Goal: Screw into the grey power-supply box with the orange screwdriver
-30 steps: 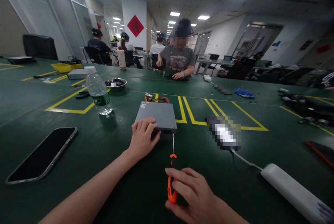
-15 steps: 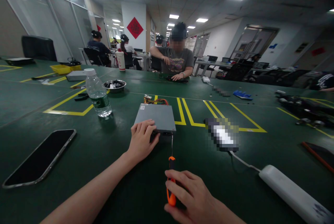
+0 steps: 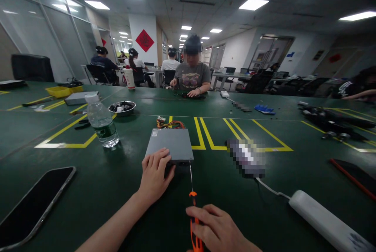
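A flat grey metal box (image 3: 172, 145) lies on the green table (image 3: 123, 189), with coloured wires (image 3: 170, 123) coming out of its far end. My left hand (image 3: 154, 173) rests on the box's near left corner, fingers curled over its edge. My right hand (image 3: 219, 230) is closed around the orange and black handle of a screwdriver (image 3: 194, 220). The screwdriver's thin shaft points away from me and its tip meets the near face of the box.
A phone (image 3: 32, 205) lies at the near left, a water bottle (image 3: 100, 120) and a metal bowl (image 3: 122, 107) beyond it. A white power strip (image 3: 326, 218) with its cable lies at the right. A person sits across the table, others work behind.
The view has tilted up, so box, hands and screwdriver sit lower in the picture. Both hands keep their hold. The person opposite has lowered an arm to the table.
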A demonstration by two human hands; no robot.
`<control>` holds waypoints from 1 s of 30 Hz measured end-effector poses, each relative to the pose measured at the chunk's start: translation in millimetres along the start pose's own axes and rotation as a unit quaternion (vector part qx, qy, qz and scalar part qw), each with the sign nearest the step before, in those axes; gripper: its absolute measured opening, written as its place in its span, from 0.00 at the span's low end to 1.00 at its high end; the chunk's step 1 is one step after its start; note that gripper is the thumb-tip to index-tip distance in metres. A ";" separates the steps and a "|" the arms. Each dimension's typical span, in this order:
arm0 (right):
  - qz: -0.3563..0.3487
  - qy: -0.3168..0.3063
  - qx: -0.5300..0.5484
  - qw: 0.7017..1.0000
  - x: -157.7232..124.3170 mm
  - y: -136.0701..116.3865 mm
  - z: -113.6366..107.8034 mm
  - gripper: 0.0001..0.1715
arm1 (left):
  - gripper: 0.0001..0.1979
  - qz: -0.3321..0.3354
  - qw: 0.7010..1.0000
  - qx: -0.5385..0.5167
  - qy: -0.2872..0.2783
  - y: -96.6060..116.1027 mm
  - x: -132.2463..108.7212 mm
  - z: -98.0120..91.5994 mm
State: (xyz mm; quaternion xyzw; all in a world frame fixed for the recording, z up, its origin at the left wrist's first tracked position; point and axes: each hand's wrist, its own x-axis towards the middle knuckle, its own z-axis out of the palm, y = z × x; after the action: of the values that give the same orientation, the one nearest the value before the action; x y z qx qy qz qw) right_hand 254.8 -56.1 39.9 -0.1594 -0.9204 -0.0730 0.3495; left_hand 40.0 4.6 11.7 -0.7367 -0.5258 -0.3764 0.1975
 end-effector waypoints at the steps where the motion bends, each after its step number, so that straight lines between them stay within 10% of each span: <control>1: 0.007 -0.013 0.002 1.000 -2.0 0.8 0.8 0.20 | 0.12 0.000 1.000 0.000 -0.004 -0.3 -0.3 0.0; 23: 0.075 -0.119 0.022 0.990 -6.1 -9.1 -16.4 0.17 | 0.10 -0.006 1.000 -0.009 -0.006 1.6 1.2 -2.3; 30: 0.022 -0.027 -0.060 0.998 -6.6 -14.9 -11.0 0.13 | 0.10 -0.011 1.000 -0.010 -0.014 1.0 0.7 -1.7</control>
State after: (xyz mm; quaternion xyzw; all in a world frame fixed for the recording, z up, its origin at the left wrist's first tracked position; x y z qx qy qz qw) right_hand 261.1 -74.3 43.3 -0.2027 -0.9195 -0.1163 0.3160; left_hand 40.5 3.5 13.4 -0.7379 -0.5328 -0.3736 0.1791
